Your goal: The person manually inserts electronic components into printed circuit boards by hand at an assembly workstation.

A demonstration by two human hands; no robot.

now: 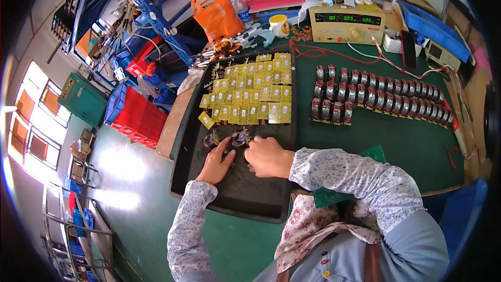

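Note:
My left hand (215, 164) lies over the near part of a black tray (229, 198), its thumb and forefinger stretched out and apart. Just beyond its fingers stands a dark wound coil (211, 139). A second wound coil (240, 137) stands between and beyond my two hands. My right hand (267, 156) is closed, with its fingers curled down beside that second coil. A small yellowish edge shows under these fingers, but what they grip is mostly hidden. In the tray's far part, several coils with yellow square plates (245, 89) sit packed in rows, plates upward.
Several wound coils (376, 93) stand in rows on the green tabletop (334, 136) to the right. Behind them are a power supply (347, 25) with red and white leads, a phone (408, 49), and a yellow cup (279, 25). An orange bag (216, 15) stands beyond the tray.

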